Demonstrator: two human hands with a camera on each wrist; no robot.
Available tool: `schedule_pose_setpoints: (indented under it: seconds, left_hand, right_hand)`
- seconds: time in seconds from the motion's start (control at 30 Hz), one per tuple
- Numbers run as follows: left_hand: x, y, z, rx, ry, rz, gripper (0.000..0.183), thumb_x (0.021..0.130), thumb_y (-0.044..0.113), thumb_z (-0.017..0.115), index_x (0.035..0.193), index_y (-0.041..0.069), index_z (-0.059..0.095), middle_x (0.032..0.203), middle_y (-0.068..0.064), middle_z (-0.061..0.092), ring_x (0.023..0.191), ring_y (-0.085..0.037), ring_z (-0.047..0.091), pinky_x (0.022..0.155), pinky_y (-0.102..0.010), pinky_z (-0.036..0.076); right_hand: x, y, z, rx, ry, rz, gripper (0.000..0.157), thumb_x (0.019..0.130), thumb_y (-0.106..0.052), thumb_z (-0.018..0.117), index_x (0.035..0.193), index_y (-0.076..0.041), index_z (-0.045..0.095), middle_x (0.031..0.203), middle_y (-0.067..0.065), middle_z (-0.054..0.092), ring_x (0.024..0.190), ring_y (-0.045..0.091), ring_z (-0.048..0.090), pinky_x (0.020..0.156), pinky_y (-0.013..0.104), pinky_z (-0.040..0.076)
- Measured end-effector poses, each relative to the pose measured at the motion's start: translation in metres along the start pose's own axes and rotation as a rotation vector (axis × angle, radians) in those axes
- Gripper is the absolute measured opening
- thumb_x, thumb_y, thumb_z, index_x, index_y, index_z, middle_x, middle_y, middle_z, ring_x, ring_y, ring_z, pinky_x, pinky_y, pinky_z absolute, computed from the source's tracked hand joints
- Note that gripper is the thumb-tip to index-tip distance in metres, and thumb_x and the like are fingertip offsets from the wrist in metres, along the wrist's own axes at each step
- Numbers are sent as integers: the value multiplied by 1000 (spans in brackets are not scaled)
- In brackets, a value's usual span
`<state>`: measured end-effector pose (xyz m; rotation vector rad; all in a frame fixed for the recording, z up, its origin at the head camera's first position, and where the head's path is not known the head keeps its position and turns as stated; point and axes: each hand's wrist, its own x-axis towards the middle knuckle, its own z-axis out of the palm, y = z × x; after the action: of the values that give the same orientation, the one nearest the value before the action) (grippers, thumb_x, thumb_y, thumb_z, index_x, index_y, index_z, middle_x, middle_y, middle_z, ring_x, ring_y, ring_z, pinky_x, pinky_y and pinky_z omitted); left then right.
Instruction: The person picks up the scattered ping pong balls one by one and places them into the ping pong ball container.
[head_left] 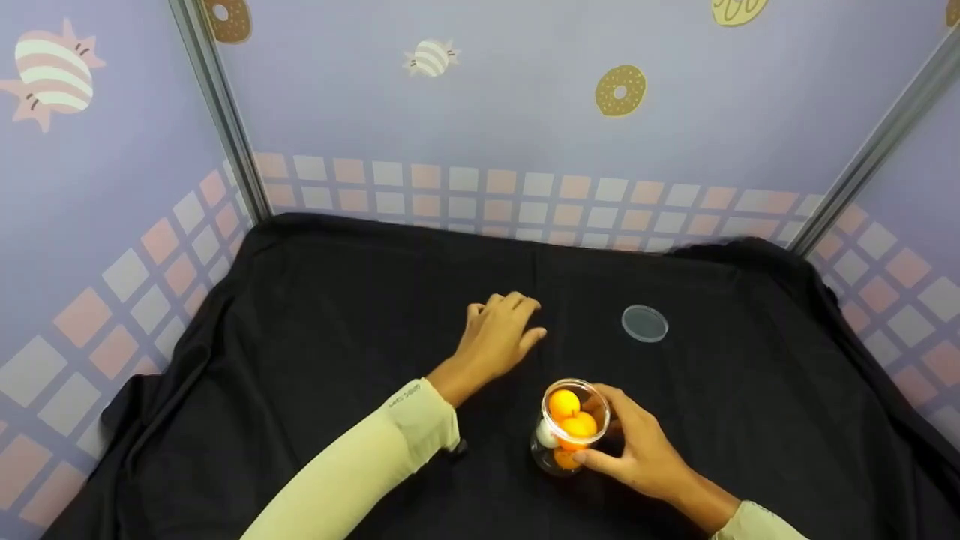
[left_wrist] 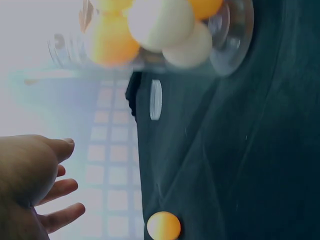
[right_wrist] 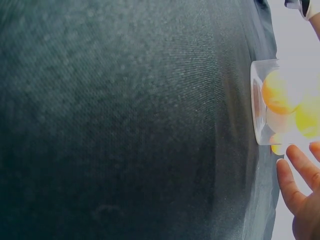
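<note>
A clear plastic jar [head_left: 551,457] stands uncovered on the black cloth, holding several orange and white table tennis balls [head_left: 579,424]. My right hand [head_left: 641,446] grips its right side, thumb in front and fingers behind. Up and to the left of the jar, my left hand [head_left: 499,337] hovers above the cloth, palm down and fingers loosely bent, with nothing seen in its grasp. The left wrist view shows a loose orange ball [left_wrist: 163,226] on the cloth near the left hand's fingers [left_wrist: 62,190]; the head view does not show that ball.
A round clear lid [head_left: 644,323] lies flat on the cloth, beyond the jar and to its right. Black cloth [head_left: 337,315] covers the table. Patterned panels [head_left: 525,112] with metal corner posts [head_left: 232,127] enclose the back and sides.
</note>
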<state>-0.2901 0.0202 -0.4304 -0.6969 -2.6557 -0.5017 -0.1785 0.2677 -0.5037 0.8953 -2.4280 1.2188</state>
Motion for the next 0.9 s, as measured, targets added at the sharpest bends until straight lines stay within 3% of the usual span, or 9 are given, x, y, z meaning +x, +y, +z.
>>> schedule_pose_setpoints:
  seconds: [0.4, 0.9]
  left_hand:
    - [30, -33, 25, 22, -87, -203, 42, 100, 42, 62, 136, 19, 60, 136, -3, 61, 124, -30, 57, 98, -57, 42]
    - [25, -59, 56, 42, -172, -298, 49, 96, 42, 68, 136, 17, 58, 132, -6, 61, 117, -31, 56, 96, -57, 40]
  right_hand:
    - [0, -1, 0, -4, 3, 1, 81, 76, -28, 91, 145, -16, 50, 129, -7, 64, 106, 15, 67, 75, 29, 60]
    - [-1, 1, -1, -7, -1, 4, 82, 76, -28, 91, 145, -17, 50, 128, -6, 64, 106, 15, 67, 76, 29, 60]
